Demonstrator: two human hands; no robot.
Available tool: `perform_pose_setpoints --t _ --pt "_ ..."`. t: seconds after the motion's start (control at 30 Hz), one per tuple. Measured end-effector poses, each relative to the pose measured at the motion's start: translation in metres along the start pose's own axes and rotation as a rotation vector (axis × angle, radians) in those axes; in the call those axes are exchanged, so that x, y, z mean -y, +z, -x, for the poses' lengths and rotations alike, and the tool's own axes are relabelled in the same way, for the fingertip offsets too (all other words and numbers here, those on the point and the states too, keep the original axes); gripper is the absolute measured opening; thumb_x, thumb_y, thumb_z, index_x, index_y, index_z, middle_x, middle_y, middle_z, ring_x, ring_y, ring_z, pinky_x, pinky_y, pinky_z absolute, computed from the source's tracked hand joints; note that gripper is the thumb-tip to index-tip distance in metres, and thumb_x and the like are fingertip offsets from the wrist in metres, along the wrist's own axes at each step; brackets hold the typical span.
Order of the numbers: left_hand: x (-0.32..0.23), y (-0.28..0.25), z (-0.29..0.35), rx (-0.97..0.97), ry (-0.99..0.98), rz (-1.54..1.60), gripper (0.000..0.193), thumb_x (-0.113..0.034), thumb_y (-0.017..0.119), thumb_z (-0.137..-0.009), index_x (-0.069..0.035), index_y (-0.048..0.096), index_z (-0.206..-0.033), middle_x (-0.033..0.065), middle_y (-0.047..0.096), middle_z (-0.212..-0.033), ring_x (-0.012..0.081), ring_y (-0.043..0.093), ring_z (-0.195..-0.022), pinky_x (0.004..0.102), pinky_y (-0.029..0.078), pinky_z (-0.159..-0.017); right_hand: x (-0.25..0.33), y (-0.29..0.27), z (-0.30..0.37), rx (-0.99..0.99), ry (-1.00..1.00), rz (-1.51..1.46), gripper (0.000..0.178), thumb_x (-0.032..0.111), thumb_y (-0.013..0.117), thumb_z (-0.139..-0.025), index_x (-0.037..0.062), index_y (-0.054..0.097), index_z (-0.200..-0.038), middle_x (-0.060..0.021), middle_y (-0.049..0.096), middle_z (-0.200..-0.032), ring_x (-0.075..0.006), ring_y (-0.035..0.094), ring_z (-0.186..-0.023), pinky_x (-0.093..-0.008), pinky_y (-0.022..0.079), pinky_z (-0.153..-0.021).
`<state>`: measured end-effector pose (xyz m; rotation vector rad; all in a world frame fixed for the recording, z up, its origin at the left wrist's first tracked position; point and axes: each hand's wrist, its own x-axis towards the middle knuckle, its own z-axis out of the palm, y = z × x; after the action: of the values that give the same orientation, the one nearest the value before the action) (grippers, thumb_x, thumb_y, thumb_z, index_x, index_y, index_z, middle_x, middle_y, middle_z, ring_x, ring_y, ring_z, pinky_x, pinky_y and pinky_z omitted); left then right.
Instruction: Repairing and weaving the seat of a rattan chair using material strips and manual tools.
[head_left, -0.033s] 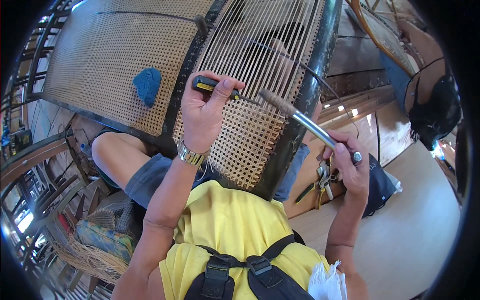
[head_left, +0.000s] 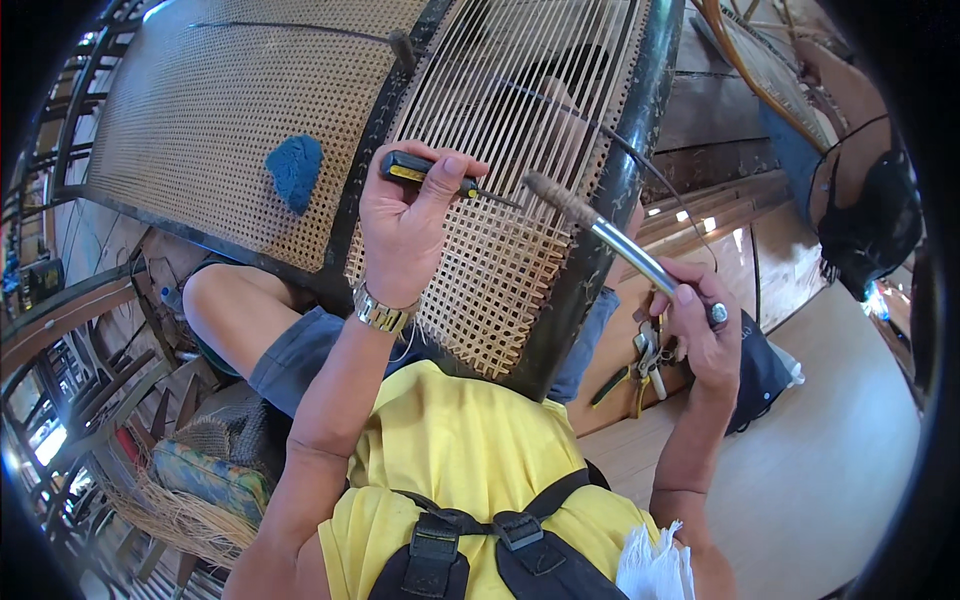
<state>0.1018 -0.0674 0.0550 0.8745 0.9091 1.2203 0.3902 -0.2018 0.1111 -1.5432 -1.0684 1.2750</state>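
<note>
My left hand is closed around a screwdriver with a black and yellow handle. Its thin shaft points right over a cane panel, close above the woven part. My right hand grips a shiny metal rod with a rough brown end; the exact kind of tool cannot be made out. That brown end hovers just right of the screwdriver's tip. Farther off, the panel has only lengthwise cane strands. A dark frame borders the panel.
A blue cloth or sponge lies on the finished cane section to the left. Pliers rest on the board at right, beside a dark bag. A dark strip crosses the frame. Loose cane lies lower left.
The rod in my right hand has shifted slightly right, a little farther from the screwdriver's tip. My left hand has hardly moved.
</note>
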Motion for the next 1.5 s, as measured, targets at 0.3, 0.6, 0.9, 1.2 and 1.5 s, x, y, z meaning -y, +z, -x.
perform_pose_setpoints --t 0.3,0.6,0.9,1.2,1.5 --pt "0.016 -0.005 0.001 0.067 0.025 -0.035 0.018 -0.013 0.066 -0.098 -0.005 0.055 -0.110 0.0142 0.070 -0.102 0.0255 0.071 -0.097 0.0364 0.060 -0.085 0.009 -0.005 0.000 0.023 0.035 0.065 0.030 0.016 0.052 -0.105 -0.0016 0.062 -0.127 -0.0028 0.066 -0.084 -0.0013 0.045 -0.063 -0.0171 0.034 -0.055" --pt "-0.008 0.006 0.009 0.024 -0.077 0.044 0.026 -0.029 0.057 -0.104 -0.004 0.054 -0.108 0.0150 0.069 -0.101 0.0266 0.070 -0.089 0.0393 0.057 -0.083 -0.004 -0.029 0.042 -0.094 -0.063 -0.153 0.034 0.016 0.050 -0.105 -0.0006 0.055 -0.134 -0.0083 0.067 -0.093 -0.0013 0.044 -0.063 -0.0176 0.036 -0.058" --pt "0.029 0.119 0.091 0.642 -0.357 -0.137 0.040 -0.040 0.046 -0.108 -0.004 0.061 -0.111 0.0144 0.067 -0.124 0.0183 0.062 -0.114 0.0308 0.045 -0.102 -0.049 0.021 0.132 -0.356 -0.011 -0.241 0.036 0.021 0.054 -0.106 0.0011 0.060 -0.135 -0.0073 0.067 -0.105 -0.0146 0.065 -0.095 -0.0266 0.052 -0.085" --pt "0.092 0.121 0.167 1.006 -0.627 -0.352 0.054 -0.044 0.054 -0.104 0.002 0.054 -0.133 0.0154 0.061 -0.115 0.0220 0.061 -0.098 0.0308 0.048 -0.089 -0.130 0.071 0.182 -0.372 0.194 -0.550 0.041 0.026 0.057 -0.106 0.0059 0.052 -0.141 0.0005 0.060 -0.096 -0.0102 0.059 -0.086 -0.0241 0.049 -0.077" --pt "0.028 0.066 0.142 1.244 -0.445 -0.405 0.049 -0.030 0.066 -0.098 0.002 0.053 -0.133 0.0184 0.064 -0.123 0.0234 0.064 -0.114 0.0346 0.050 -0.098 -0.225 0.081 0.222 -0.521 0.279 0.180 0.030 0.021 0.065 -0.098 0.0009 0.060 -0.120 -0.0076 0.059 -0.092 -0.0182 0.058 -0.085 -0.0332 0.048 -0.079"
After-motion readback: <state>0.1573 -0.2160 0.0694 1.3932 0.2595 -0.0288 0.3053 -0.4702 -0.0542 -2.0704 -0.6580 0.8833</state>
